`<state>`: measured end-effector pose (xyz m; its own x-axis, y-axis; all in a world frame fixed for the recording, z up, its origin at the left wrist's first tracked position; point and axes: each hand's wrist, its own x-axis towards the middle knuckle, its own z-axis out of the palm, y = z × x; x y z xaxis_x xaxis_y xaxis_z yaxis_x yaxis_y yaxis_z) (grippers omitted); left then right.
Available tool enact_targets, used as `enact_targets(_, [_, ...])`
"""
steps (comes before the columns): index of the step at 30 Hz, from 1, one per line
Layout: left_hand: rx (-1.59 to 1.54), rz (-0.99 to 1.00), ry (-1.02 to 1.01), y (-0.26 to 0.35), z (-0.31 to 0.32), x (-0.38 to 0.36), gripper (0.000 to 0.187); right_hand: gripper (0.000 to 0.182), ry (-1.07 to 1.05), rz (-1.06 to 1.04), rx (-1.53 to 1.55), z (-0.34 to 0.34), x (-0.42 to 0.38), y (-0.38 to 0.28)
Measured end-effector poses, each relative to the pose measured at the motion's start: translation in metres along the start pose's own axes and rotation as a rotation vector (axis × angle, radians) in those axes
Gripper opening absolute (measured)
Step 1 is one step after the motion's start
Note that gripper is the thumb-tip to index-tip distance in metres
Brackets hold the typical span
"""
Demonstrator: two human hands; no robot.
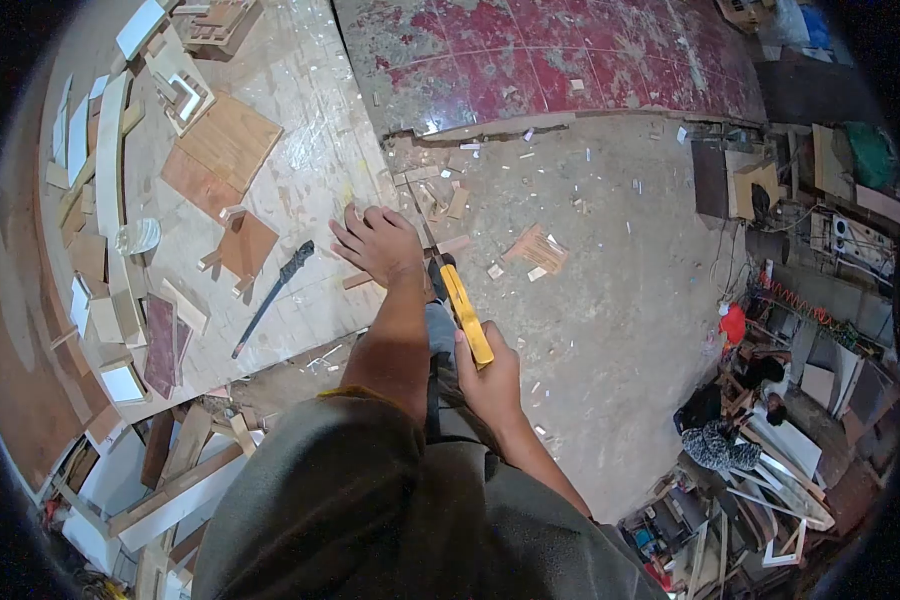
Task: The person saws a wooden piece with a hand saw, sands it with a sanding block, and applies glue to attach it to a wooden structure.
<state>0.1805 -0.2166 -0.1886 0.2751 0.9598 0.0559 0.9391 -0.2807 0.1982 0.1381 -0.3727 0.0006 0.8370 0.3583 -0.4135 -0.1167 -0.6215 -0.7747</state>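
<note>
My right hand (495,375) is closed around the yellow handle of a handsaw (457,300). Its narrow blade points away from me, past the edge of the work table (315,175). Fingers spread, my left hand (385,245) lies at the table edge just left of the blade. Part of a wooden strip (356,281) shows beside my left wrist; another strip piece (455,245) shows right of the blade, and whether they are one piece is hidden. A dark, narrow tool with a black handle (295,262) lies on the table left of my hand.
Wooden boards (225,145), a clear plastic cup (138,236) and several offcuts lie on the table. Wood scraps (538,248) litter the concrete floor. Another person (720,440) is among white frames at lower right. Stacked wood (185,470) stands at lower left.
</note>
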Motion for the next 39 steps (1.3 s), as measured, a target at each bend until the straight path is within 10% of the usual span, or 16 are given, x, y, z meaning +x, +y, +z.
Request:
enact_targets(32, [-0.115, 0.059, 0.055, -0.011, 0.004, -0.003, 0.021, 0.023, 0.224, 0.032, 0.077, -0.041, -0.081, 0.019])
enact_targets(39, [-0.242, 0.523, -0.092, -0.037, -0.012, -0.009, 0.016, 0.024, 0.213, 0.050, 0.128, -0.033, -0.056, 0.036])
